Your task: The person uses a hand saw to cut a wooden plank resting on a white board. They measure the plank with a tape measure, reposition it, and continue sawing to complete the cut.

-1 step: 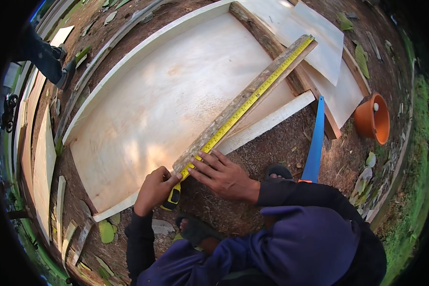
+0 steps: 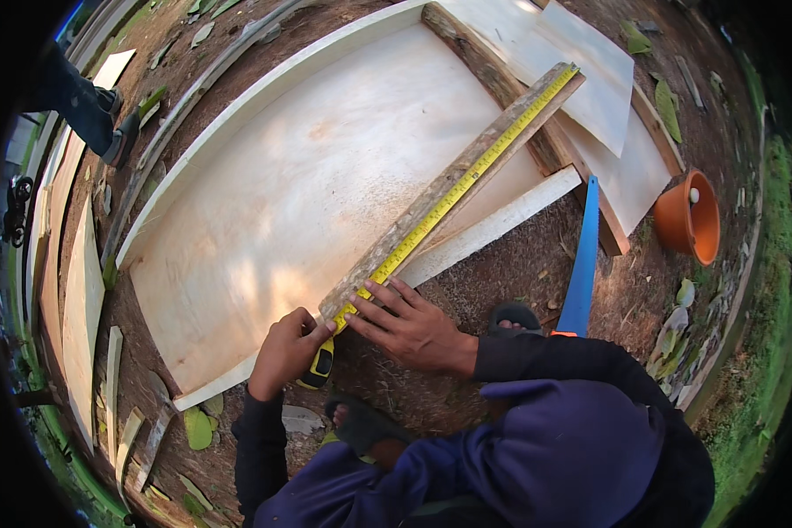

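Note:
A long rough wooden strip (image 2: 449, 189) lies diagonally over a shallow plywood tray (image 2: 264, 189) with raised wooden sides. The yellow blade of a tape measure (image 2: 466, 180) is stretched along the strip, up to its far end. At the near end, my left hand (image 2: 283, 352) is closed, thumb and forefinger pinching the blade. The tape's black and yellow case hangs just beside that hand, partly hidden. My right hand (image 2: 414, 327) rests with fingers stretched out across the blade and the strip, pressing on them rather than gripping.
A hand saw (image 2: 581, 264) with a blue blade stands to the right of the tray. Farther right is an orange pot (image 2: 685, 220). Thin plywood (image 2: 581, 70) lies at the far right, and wood offcuts (image 2: 81, 326) at the left. Another person's leg (image 2: 84, 110) shows at the upper left.

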